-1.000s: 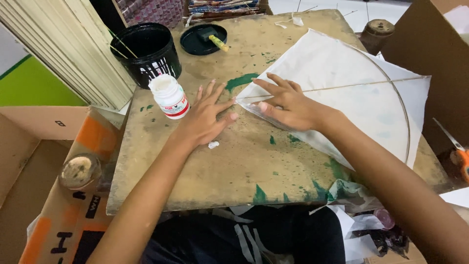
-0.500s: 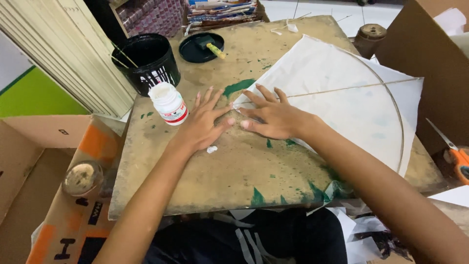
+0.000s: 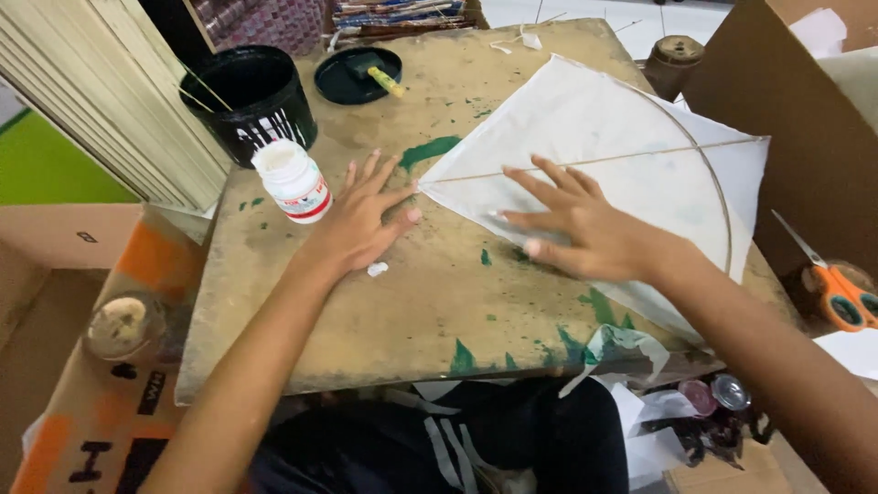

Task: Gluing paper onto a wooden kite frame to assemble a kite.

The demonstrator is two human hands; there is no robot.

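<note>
Starting at the far left, a stack of pale slats [image 3: 119, 101] leans beside the worn, paint-stained board [image 3: 402, 311], with a small dusty jar [image 3: 119, 327] on the cardboard below it. On the board's upper left corner stands a black bucket [image 3: 251, 105] with thin sticks poking out, and just in front of it a white glue bottle [image 3: 293, 181] with a red band. Behind these lies a round black lid [image 3: 357, 75] holding a small brush.

The left hand [image 3: 361, 220] lies flat on the board just right of the bottle, palm down, fingers spread, the thumb stretched toward the left corner of the white paper kite [image 3: 622, 137]; whether it touches that corner I cannot tell. A small white blob [image 3: 377, 269] sits on the board just below the hand.

The kite lies flat over the board's right half, its thin stick spine running across and a bowed stick curving along its right side. The right hand [image 3: 585, 224] presses down on the kite's lower left part, palm down, fingers fanned out toward the left corner, slightly blurred.

Green paint smears mark the board near its front edge. At the far right, orange-handled scissors [image 3: 837, 288] rest beside a cardboard box [image 3: 786, 110].
</note>
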